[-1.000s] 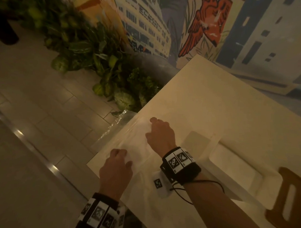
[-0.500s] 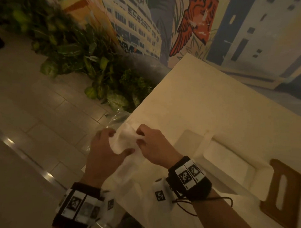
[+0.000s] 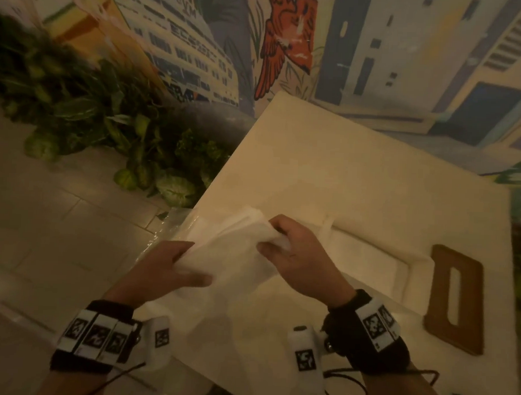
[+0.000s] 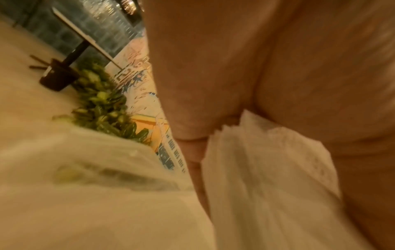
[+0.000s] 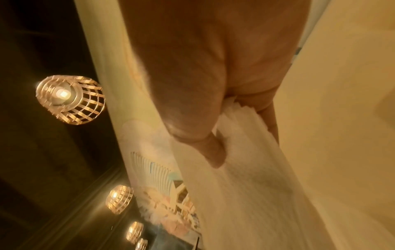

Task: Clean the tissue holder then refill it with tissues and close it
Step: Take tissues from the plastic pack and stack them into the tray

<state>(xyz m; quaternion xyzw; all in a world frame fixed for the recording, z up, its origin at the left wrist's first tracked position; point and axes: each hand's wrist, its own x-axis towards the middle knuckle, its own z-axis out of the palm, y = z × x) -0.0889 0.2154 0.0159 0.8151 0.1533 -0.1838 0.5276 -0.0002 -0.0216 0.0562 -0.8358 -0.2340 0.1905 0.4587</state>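
Observation:
A stack of white tissues (image 3: 236, 249) hangs above the table between both hands. My left hand (image 3: 174, 268) grips its near end, thumb on top; the left wrist view shows the tissue (image 4: 267, 177) edges pinched between thumb and fingers. My right hand (image 3: 284, 242) grips the far end, and the tissues (image 5: 245, 169) fan out under the thumb in the right wrist view. The white tissue holder (image 3: 410, 267) lies open on the table to the right of my hands. Its brown wooden lid (image 3: 462, 299) with a slot lies flat beside it.
The pale table (image 3: 328, 158) runs toward a painted wall. A clear plastic wrapper (image 3: 175, 224) lies at the table's left edge. Green plants (image 3: 108, 127) stand on the tiled floor to the left. Wicker lamps (image 5: 70, 99) hang overhead.
Both hands were flat on the tissue pack at the table's left edge. They have since taken hold of the tissues and lifted them rightward, toward the open holder.

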